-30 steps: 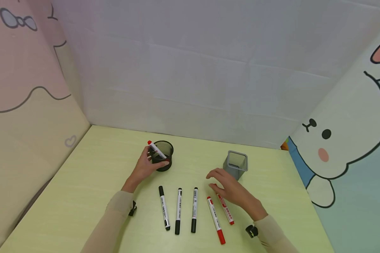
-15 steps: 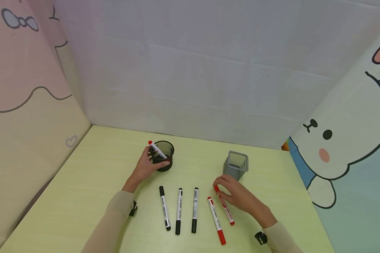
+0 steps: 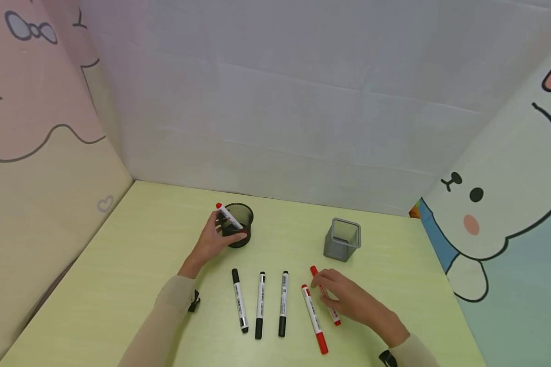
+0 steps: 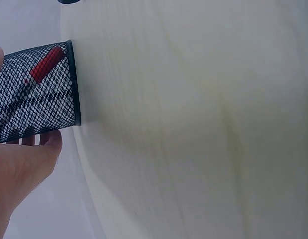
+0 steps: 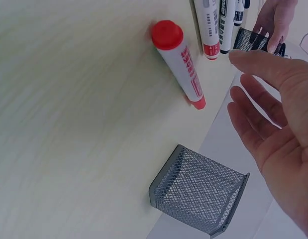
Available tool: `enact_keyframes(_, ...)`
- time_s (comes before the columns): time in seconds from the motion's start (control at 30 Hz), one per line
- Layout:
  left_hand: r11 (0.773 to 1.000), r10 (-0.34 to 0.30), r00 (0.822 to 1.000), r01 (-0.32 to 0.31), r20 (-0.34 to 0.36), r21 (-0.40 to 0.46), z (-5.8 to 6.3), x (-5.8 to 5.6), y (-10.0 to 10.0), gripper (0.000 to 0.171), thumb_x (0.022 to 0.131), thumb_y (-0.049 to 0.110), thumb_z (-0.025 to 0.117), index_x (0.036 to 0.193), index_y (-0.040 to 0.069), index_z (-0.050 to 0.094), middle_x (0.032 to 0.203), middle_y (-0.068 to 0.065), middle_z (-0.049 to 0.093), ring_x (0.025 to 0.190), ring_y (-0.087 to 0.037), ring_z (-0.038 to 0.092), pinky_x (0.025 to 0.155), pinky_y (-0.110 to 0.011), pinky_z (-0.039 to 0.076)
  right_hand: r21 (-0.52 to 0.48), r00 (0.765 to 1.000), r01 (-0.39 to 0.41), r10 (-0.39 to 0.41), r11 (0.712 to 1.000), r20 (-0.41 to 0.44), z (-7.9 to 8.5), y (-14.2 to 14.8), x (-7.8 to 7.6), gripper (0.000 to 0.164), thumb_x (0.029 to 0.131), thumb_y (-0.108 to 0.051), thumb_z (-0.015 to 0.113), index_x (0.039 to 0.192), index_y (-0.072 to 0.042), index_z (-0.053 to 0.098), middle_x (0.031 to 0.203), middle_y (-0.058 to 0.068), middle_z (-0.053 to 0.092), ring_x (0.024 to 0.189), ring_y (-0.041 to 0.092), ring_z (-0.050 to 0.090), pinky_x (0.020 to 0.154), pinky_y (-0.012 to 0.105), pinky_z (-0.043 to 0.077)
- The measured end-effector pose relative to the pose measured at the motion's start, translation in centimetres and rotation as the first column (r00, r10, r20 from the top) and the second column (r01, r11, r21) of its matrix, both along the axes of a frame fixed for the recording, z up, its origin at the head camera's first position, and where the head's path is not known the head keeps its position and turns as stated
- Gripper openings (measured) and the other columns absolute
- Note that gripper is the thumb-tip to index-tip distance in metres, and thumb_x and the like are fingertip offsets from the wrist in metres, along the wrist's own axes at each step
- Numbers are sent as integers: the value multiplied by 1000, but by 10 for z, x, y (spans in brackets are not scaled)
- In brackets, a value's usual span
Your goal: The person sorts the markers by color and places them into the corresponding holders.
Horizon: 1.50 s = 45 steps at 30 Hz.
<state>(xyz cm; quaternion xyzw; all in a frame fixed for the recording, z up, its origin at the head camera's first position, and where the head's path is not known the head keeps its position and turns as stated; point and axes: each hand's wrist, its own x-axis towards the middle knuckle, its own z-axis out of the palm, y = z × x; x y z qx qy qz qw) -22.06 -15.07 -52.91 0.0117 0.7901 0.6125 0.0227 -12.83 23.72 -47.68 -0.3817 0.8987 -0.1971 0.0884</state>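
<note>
While the left hand (image 3: 210,241) is gripping a round black mesh pen cup (image 3: 242,238) at far left, a red-capped marker (image 3: 230,217) leaning inside, the right hand (image 3: 344,296) is hovering, fingers loosely parted, above the rightmost red marker (image 5: 182,69). Just left, another red marker (image 3: 314,318) is lying; a square grey mesh holder (image 3: 337,249) is standing far right.

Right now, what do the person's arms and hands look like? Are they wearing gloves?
No gloves: the left hand and right hand are bare. The left sleeve and right sleeve are both plain beige. A small black piece shows beside each sleeve's end; I can't tell what it is.
</note>
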Motion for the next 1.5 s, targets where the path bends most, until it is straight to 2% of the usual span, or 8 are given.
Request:
enact_keyframes(0.17,1000,3,1000,-3,0,-5,0,-2,1,100,82,29,89,157,7,25,156,-20,37,148,-44,31,120,-56,31,43,998,-9,6,999,68,-1,-1,7,31,91,-5,78,118,-14,66,123,-1,60,110,16,57,94,29,57)
enact_keyframes(0.4,1000,-1,1000,1,-3,-3,-1,-3,3,99,82,28,90,156,8,26,154,-19,39,147,-43,33,120,-55,31,73,995,-61,55,995,79,-5,-2,16,32,89,0,78,115,-14,68,124,-1,61,113,17,58,98,32,56)
enact_keyframes(0.47,1000,1,1000,-1,-4,-2,-1,-3,3,99,82,28,90,155,8,27,154,-19,39,147,-42,33,120,-55,31,66,994,-84,80,994,70,-7,-2,18,31,88,2,78,114,-14,68,123,-2,61,113,17,59,98,31,56)
enact_keyframes(0.63,1000,-1,1000,1,-1,4,0,-3,3,99,82,28,89,156,7,26,154,-20,38,147,-44,32,120,-56,31,60,984,-175,177,983,-25,-11,-2,22,32,86,5,78,110,-13,69,121,0,62,112,18,60,97,32,56)
enact_keyframes(1.03,1000,2,1000,-2,14,-9,1,-4,3,102,83,29,88,158,7,23,158,-21,34,148,-47,29,120,-57,31,107,922,-330,345,938,-174,-16,-5,25,24,84,-5,84,105,-13,74,115,-1,67,113,17,60,98,28,54)
enact_keyframes(1.13,1000,0,1000,0,15,-6,1,-3,3,101,84,29,88,158,6,23,158,-22,33,148,-48,28,120,-58,30,132,912,-347,367,929,-182,-15,-6,26,23,84,-7,84,104,-15,75,115,-3,68,115,17,61,99,26,54)
enact_keyframes(1.5,1000,6,1000,-6,16,2,1,0,2,102,83,29,88,158,7,23,159,-20,33,149,-46,28,120,-57,31,226,908,-369,401,901,-117,-12,-12,28,20,90,-11,80,109,-18,76,117,-6,68,116,14,60,97,21,53)
